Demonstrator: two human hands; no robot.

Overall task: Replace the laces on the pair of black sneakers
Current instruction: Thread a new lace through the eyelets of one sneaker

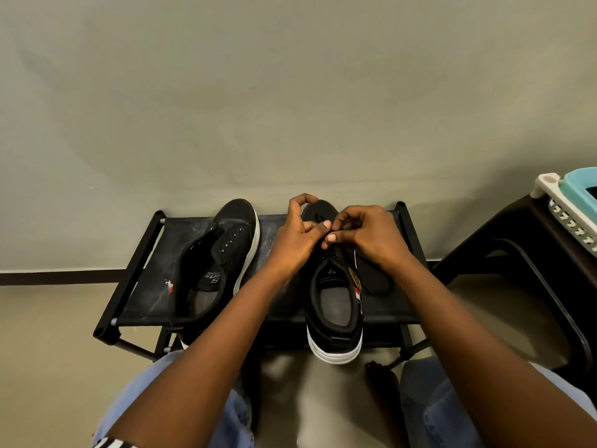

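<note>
Both hands, left [295, 239] and right [361, 236], pinched a lace [326, 253] at center-frame sneaker [334, 305]; left-frame sneaker [219, 253] sat unlaced, likely pending.

Black rack [206, 223], perhaps basket [568, 208] beside.

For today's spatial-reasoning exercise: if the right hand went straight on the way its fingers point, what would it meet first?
Its fingers point leftward, so the right hand would probably meet the left hand first; their fingertips already nearly touch.

Both forearms extended forward, left hand [295, 237] and right hand [363, 232] fingertips meeting; fingers curled, pinching
</note>
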